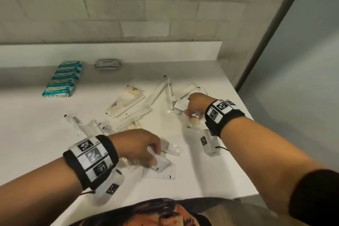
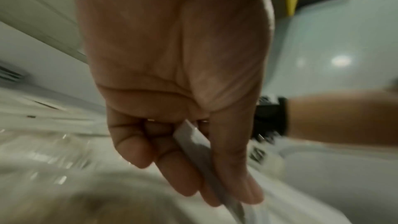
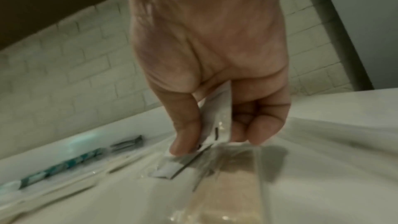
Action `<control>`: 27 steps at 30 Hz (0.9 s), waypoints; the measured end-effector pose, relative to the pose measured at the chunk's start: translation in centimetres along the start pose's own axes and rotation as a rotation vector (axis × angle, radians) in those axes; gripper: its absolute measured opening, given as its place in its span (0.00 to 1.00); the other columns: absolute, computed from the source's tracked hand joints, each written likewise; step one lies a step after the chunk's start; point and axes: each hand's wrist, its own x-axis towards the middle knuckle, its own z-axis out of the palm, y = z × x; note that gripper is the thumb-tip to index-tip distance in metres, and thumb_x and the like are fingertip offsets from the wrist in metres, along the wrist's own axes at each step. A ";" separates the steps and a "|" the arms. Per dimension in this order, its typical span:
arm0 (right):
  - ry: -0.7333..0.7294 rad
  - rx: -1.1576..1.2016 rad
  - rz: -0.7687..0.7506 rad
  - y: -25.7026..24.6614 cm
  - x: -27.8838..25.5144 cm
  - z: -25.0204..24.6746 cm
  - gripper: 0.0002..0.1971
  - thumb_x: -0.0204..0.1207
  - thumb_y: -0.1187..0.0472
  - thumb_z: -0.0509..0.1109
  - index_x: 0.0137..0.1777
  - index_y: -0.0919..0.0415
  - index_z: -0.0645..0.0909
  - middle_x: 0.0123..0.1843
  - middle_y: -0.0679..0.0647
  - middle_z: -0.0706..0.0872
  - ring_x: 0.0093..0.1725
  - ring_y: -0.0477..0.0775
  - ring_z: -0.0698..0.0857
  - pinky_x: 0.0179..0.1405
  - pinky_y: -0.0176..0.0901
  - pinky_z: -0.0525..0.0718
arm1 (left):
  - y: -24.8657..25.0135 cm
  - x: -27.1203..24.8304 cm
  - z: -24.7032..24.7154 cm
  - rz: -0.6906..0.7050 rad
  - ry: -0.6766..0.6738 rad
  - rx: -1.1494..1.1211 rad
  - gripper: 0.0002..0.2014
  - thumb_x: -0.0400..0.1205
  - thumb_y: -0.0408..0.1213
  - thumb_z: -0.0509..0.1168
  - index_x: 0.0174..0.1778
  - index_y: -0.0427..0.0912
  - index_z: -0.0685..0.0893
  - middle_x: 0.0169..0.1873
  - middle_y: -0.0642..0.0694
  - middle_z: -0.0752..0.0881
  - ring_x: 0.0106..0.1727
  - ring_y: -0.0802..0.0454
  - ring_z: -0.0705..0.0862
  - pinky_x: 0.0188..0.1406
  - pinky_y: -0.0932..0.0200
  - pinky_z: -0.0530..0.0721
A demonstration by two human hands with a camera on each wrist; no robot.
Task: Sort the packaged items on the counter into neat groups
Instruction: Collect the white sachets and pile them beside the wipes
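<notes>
Several small white and clear packets lie scattered across the white counter [image 1: 55, 134]. My left hand [image 1: 146, 150] pinches a flat white sachet [image 1: 162, 164] near the counter's front; in the left wrist view that sachet [image 2: 200, 152] sits edge-on between thumb and curled fingers. My right hand [image 1: 192, 104] pinches another flat white sachet [image 1: 180, 104] at the right, above a clear packet with tan contents [image 1: 194, 121]. In the right wrist view the sachet [image 3: 217, 122] is clamped between thumb and fingers over the tan packet [image 3: 228, 185].
A row of teal packs [image 1: 62, 80] lines the back left, with a stack of grey packets [image 1: 107, 64] beside it. Comb packets [image 1: 126, 104] and long white sachets [image 1: 157, 91] lie mid-counter. The counter ends at a wall [image 1: 238, 51] on the right.
</notes>
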 end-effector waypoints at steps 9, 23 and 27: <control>0.059 0.011 0.021 -3.7 2.6 0.6 0.25 0.67 0.44 0.76 0.60 0.58 0.80 0.63 0.56 0.84 0.61 0.65 0.84 0.62 0.55 0.83 | 2.4 0.1 3.9 -0.067 0.132 0.257 0.23 0.68 0.53 0.74 0.55 0.53 0.75 0.54 0.54 0.79 0.49 0.52 0.79 0.44 0.56 0.76; 0.057 0.055 -0.130 -5.4 -0.7 1.8 0.22 0.77 0.63 0.70 0.70 0.67 0.74 0.63 0.61 0.84 0.63 0.62 0.83 0.59 0.48 0.79 | 4.6 0.3 3.7 -0.121 0.036 0.321 0.11 0.76 0.41 0.66 0.52 0.49 0.75 0.39 0.56 0.75 0.45 0.50 0.77 0.40 0.58 0.73; 0.129 0.018 -0.204 -4.0 -1.6 2.1 0.24 0.82 0.49 0.63 0.67 0.68 0.78 0.63 0.60 0.84 0.63 0.62 0.82 0.58 0.45 0.78 | 3.3 -0.4 3.7 -0.033 0.077 0.245 0.10 0.75 0.45 0.68 0.35 0.47 0.73 0.38 0.50 0.77 0.41 0.48 0.78 0.35 0.57 0.72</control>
